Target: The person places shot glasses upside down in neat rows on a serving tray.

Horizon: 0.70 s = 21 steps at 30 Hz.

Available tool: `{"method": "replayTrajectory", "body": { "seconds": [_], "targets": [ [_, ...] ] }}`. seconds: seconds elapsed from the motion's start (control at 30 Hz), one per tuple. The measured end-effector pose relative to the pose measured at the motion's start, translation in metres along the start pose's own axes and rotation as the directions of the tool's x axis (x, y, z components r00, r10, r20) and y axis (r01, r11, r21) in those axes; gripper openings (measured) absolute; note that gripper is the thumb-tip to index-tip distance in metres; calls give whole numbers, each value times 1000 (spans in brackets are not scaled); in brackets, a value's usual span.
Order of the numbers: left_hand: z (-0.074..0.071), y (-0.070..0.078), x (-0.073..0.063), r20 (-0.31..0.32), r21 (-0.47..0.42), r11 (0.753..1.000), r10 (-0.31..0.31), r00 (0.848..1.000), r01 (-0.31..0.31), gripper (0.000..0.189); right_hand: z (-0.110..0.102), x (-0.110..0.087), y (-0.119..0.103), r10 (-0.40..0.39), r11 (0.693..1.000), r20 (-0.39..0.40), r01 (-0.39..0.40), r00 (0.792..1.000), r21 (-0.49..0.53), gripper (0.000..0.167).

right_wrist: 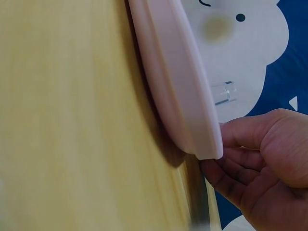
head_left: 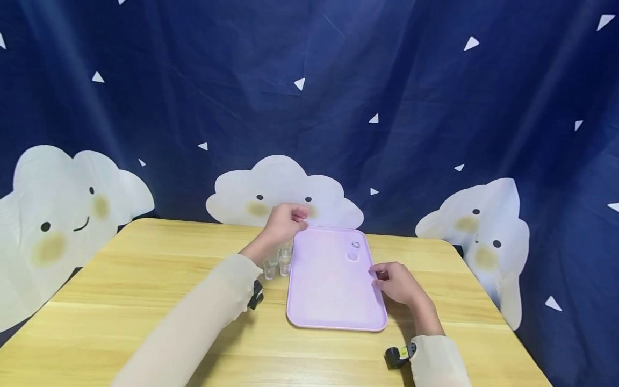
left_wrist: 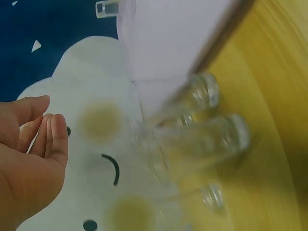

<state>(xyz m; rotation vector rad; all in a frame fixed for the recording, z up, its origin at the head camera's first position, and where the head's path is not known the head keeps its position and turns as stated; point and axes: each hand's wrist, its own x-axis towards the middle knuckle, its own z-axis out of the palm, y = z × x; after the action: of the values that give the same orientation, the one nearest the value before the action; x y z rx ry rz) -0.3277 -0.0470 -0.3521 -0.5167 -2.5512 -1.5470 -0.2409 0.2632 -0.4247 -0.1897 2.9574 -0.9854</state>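
Evidently, tray: a lavender tray (head_left: 333, 290) lies lengthwise on the counter, between both hands; its flared rim probably offers an easy edge to grip.
Right hand: the right hand (head_left: 397, 282) pinches the tray's right edge, thumb above and other fingers under the rim, likely to steady it.
Left hand: the left hand (head_left: 286, 219) hovers by the tray's far left corner, fingers loosely bent and narrow, with nothing visible between them.
Glass on tray: one transparent glass (head_left: 354, 251) stands near the far right corner, presumably set well in from the rim for stability.
Other glasses: several small glasses (head_left: 284, 263) stand bunched just left of the tray, seemingly within easy reach; the left arm partly hides them, so their number is uncertain.
Counter: yellowish wood-grain counter (head_left: 140, 274), rounded at its far corners.
Room: a navy curtain (head_left: 242, 97) hangs behind, printed with white triangles and pale, blushing clouds.
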Motion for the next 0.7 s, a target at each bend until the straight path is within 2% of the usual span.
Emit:
{"method": "replayTrajectory", "body": {
  "seconds": [0.27, 0.37, 0.57, 0.7],
  "targets": [
    [-25, -23, -14, -13, 27, 1000, -10, 1000, 11, 26, -2, -5, 1, 25, 1000, 3, -25, 1000, -3, 33],
    [-35, -33, -20, -28, 47, 999, -25, 999, 26, 25, -3, -7, 1, 19, 1000, 3, -19, 1000, -1, 33],
    [-59, -54, -33, -70, 102, 995, -15, 997, 22, 28, -2, -4, 0, -5, 1000, -3, 5, 1000, 8, 32],
    [-73, -68, -41, -58, 113, 992, -58, 997, 65, 35, 0, -2, -1, -9, 1000, -1, 9, 1000, 12, 32]
  ]
}}
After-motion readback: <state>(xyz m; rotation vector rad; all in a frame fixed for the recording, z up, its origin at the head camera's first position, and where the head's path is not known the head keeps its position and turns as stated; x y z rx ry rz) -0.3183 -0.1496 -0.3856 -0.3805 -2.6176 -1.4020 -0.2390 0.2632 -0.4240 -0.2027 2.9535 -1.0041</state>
